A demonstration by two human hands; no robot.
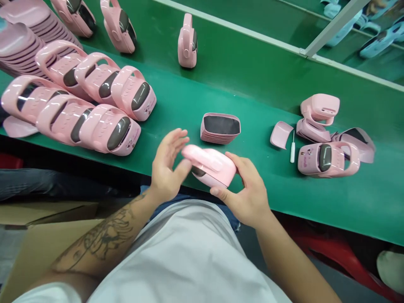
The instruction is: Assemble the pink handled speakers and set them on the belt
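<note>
Over the front edge of the green bench, my right hand (248,191) grips one end of a pink handled device (214,166), thumb below and fingers above. The device lies on its side, slightly blurred, its dark window partly hidden. At its other end is my left hand (168,166), open with fingers apart. Its thumb comes close to the device; I cannot tell if it touches. Just beyond stands a short stack of pink trays (221,128) with a dark inner face on top.
Rows of similar pink devices (110,130) and stacked pink shells (22,46) occupy the left. At right are a white-handled screwdriver (292,152), a curved pink cover (280,134), more shells and another device (328,159). One device (187,42) stands at the back, before a metal rail (252,33).
</note>
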